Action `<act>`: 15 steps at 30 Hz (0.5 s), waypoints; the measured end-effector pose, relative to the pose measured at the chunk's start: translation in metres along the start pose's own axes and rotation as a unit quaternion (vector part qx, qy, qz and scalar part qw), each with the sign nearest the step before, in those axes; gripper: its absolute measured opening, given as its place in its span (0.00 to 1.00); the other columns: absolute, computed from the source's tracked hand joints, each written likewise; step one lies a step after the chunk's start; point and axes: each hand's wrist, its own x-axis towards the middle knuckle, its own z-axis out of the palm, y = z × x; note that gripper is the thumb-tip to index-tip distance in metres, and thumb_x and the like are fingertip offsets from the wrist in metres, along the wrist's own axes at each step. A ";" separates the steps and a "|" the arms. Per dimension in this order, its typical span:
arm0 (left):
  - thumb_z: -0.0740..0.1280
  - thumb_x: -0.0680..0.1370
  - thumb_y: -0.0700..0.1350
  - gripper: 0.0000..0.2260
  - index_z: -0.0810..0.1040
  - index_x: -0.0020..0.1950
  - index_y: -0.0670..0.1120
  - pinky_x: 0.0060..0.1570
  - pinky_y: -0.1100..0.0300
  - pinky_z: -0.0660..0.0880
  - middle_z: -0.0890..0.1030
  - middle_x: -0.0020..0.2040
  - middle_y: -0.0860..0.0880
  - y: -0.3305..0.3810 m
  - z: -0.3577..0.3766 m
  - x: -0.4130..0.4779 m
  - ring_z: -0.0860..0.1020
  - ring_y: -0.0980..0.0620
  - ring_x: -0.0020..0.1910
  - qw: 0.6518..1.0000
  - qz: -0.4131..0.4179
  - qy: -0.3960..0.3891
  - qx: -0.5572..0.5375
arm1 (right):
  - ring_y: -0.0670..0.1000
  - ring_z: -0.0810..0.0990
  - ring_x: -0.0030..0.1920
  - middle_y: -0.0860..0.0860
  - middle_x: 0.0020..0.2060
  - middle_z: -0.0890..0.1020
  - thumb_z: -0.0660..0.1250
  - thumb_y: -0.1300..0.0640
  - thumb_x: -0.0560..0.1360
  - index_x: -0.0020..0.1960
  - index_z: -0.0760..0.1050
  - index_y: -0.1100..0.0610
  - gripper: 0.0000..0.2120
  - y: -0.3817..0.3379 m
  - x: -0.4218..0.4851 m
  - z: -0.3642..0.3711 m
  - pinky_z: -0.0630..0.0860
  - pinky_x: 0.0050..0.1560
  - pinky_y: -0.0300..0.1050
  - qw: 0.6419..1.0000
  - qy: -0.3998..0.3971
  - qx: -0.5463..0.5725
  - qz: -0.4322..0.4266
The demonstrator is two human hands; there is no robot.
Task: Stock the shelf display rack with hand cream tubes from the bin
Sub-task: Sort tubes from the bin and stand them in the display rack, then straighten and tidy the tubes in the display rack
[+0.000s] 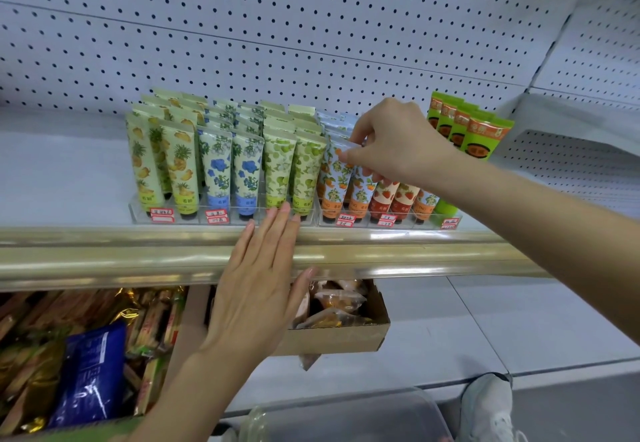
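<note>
Orange-print tube [333, 182] stands in the rack [367, 225], its top edge pinched by your right grip [398, 140]; left grip [259, 279] flat, fingers straight, over the shelf rail [104, 251]

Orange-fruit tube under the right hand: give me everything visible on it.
The orange-fruit tube looks like soft plastic: a pale body printed with oranges and leaves, an orange band near the bottom, a dark cap pointing down. It stands nearly upright at the front of a clear rack on the shelf, with a green-print tube close on its left. The right hand pinches its flat crimped top between thumb and fingers.
</note>
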 end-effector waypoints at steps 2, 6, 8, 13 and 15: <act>0.51 0.82 0.57 0.28 0.58 0.77 0.42 0.75 0.52 0.49 0.59 0.78 0.44 0.000 -0.001 -0.001 0.57 0.48 0.77 1.000 0.003 -0.004 -0.004 | 0.51 0.75 0.27 0.64 0.37 0.82 0.70 0.55 0.75 0.49 0.79 0.70 0.16 -0.001 -0.001 -0.001 0.79 0.39 0.48 1.000 0.003 -0.001 0.002; 0.51 0.82 0.57 0.28 0.57 0.78 0.42 0.75 0.54 0.48 0.58 0.78 0.45 -0.004 -0.009 -0.001 0.55 0.51 0.77 0.999 0.018 -0.012 -0.037 | 0.43 0.73 0.23 0.49 0.26 0.75 0.71 0.53 0.74 0.47 0.81 0.62 0.11 -0.002 -0.003 -0.010 0.72 0.29 0.29 1.000 0.011 -0.005 -0.008; 0.51 0.82 0.56 0.27 0.58 0.77 0.43 0.76 0.55 0.47 0.59 0.78 0.46 -0.008 -0.020 -0.002 0.55 0.52 0.77 0.998 0.013 0.007 -0.055 | 0.42 0.74 0.27 0.48 0.28 0.76 0.71 0.52 0.73 0.46 0.81 0.59 0.10 -0.004 -0.003 -0.015 0.74 0.32 0.33 1.000 0.017 -0.008 -0.013; 0.56 0.79 0.51 0.25 0.62 0.73 0.41 0.74 0.57 0.52 0.66 0.73 0.42 -0.025 -0.051 -0.011 0.62 0.48 0.72 0.972 -0.103 0.176 -0.121 | 0.42 0.70 0.31 0.48 0.30 0.75 0.72 0.51 0.72 0.44 0.80 0.55 0.07 -0.014 -0.001 -0.025 0.71 0.37 0.41 0.998 0.045 0.007 -0.033; 0.57 0.78 0.54 0.28 0.59 0.75 0.42 0.73 0.52 0.56 0.64 0.74 0.44 -0.035 -0.060 -0.010 0.61 0.48 0.73 0.946 -0.191 0.211 -0.155 | 0.42 0.70 0.31 0.48 0.31 0.75 0.71 0.50 0.72 0.44 0.80 0.53 0.06 -0.022 0.005 -0.028 0.72 0.37 0.42 0.997 0.056 0.011 -0.045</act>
